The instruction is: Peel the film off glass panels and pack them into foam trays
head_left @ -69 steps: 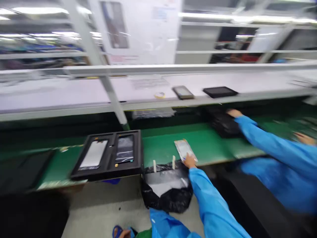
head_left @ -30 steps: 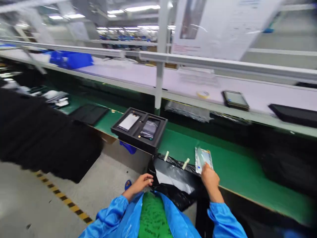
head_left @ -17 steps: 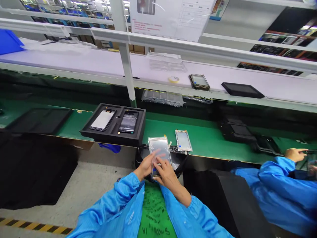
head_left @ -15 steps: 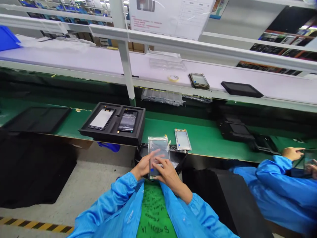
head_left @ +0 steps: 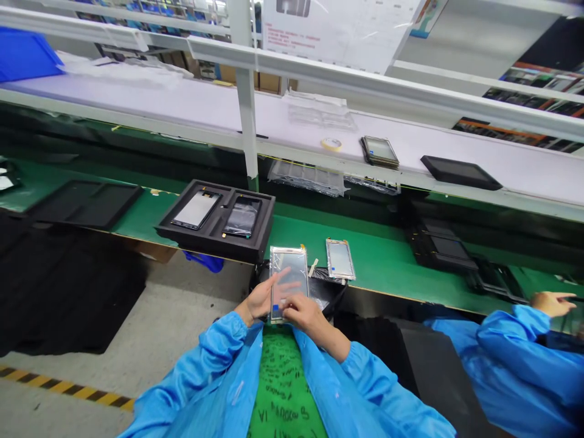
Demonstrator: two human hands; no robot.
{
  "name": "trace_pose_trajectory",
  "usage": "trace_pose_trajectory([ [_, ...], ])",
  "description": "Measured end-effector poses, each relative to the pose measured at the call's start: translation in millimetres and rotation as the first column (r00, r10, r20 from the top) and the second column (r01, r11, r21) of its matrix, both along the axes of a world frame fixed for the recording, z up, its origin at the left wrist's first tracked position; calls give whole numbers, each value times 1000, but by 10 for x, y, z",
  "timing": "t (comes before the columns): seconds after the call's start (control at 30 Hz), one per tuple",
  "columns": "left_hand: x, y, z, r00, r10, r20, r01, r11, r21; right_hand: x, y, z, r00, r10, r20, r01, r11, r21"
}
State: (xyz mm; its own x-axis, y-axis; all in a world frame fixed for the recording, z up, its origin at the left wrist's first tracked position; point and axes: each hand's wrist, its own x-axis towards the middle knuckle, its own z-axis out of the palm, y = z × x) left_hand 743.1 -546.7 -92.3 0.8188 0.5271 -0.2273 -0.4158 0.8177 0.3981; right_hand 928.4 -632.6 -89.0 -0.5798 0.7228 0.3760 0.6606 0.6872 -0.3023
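A clear touch-screen panel [head_left: 289, 267] with a silvery border and a blue tab low on its left stands tilted up in front of my body. My left hand [head_left: 262, 299] grips it at the left edge, and its fingers show through the glass from behind. Over the panel's lower right part, my right hand [head_left: 305, 311] has its fingers curled together close to the blue tab. What those fingertips pinch, if anything, is too small to make out. A second panel [head_left: 340, 260] lies on the green bench to the right, near a black plastic-wrapped object [head_left: 322, 291] at the bench edge.
On the bench [head_left: 292, 228], a black foam tray [head_left: 262, 240] holds two screens. Another black tray [head_left: 84, 201] lies far left. The upper shelf [head_left: 219, 109] bears tape [head_left: 331, 144], stacked panels [head_left: 381, 151] and a black tray [head_left: 460, 172]. A co-worker's hand [head_left: 553, 303] is at right.
My right hand's fingers were spread over the panel and are now curled together lower on it. The left hand still holds the panel. The view has shifted slightly.
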Motion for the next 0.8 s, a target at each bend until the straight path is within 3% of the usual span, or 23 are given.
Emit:
trace_pose_trajectory([
  [0.1, -37, -50, 20, 999, -43, -26, 44, 998, 55, -36, -28, -61, 998, -7, -56, 5, 999, -33],
  [0.17, -81, -132, 40, 997, -69, -46, 75, 987, 144, -34, 0, -23, 969, -118, -217, 79, 981, -178],
  [0.23, -138, -226, 62, 994, -86, -73, 101, 965, 244, 46, 87, 113, 859, -301, -414, 123, 907, -403],
  [0.3, -196, -305, 79, 989, -102, -107, 130, 945, 299, 253, 218, 340, 631, -501, -593, 112, 814, -569],
  [0.37, -247, -355, 82, 986, -101, -131, 138, 942, 306, 590, 349, 609, 299, -598, -743, 173, 800, -574],
  [0.43, -289, -377, 69, 988, -77, -134, 114, 947, 299, 975, 425, 842, 29, -515, -856, 401, 791, -462],
  [0.47, -307, -380, 58, 990, -62, -130, 98, 951, 294, 1145, 432, 924, -19, -455, -890, 545, 742, -391],
  [0.53, -333, -380, 30, 992, -41, -122, 74, 957, 282, 1364, 398, 990, 56, -457, -888, 759, 598, -259],
  [0.57, -342, -378, 16, 992, -35, -121, 67, 958, 279, 1396, 368, 974, 136, -522, -842, 805, 554, -214],
  [0.6, -347, -376, 4, 992, -31, -122, 64, 959, 277, 1375, 341, 931, 219, -597, -772, 810, 553, -198],
  [0.67, -346, -375, -11, 991, -33, -130, 68, 959, 276, 1206, 317, 790, 369, -680, -633, 698, 653, -295],
  [0.73, -336, -379, -16, 990, -41, -136, 78, 959, 273, 955, 351, 639, 460, -661, -593, 462, 748, -476],
  [0.8, -323, -387, -18, 988, -54, -142, 91, 959, 267, 726, 426, 531, 479, -629, -612, 243, 765, -596],
])
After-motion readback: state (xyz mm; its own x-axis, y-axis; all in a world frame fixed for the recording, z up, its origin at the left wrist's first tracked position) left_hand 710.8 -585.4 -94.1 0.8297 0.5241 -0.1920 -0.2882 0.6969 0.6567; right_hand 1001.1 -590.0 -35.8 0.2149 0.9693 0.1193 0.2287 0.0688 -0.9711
